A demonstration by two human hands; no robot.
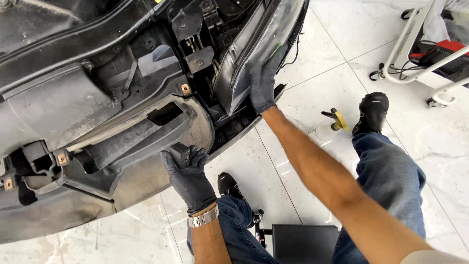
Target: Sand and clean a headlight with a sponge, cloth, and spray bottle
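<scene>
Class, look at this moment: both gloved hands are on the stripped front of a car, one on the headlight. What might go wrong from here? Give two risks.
1. The right hand alone steadies the headlight, which sits tilted out of its mount; it may slip and drop on the tiled floor.
2. The left hand grips an exposed bracket edge; it might pinch or cut the glove.

The floor [312, 58] is pale glossy marble tile with thin joints. On it rest a spray bottle [328, 128] with a yellow trigger, the person's two black shoes [373, 111], a low black stool [304, 243] at the near edge, and a white wheeled cart [415, 54] toward the far right corner.
</scene>
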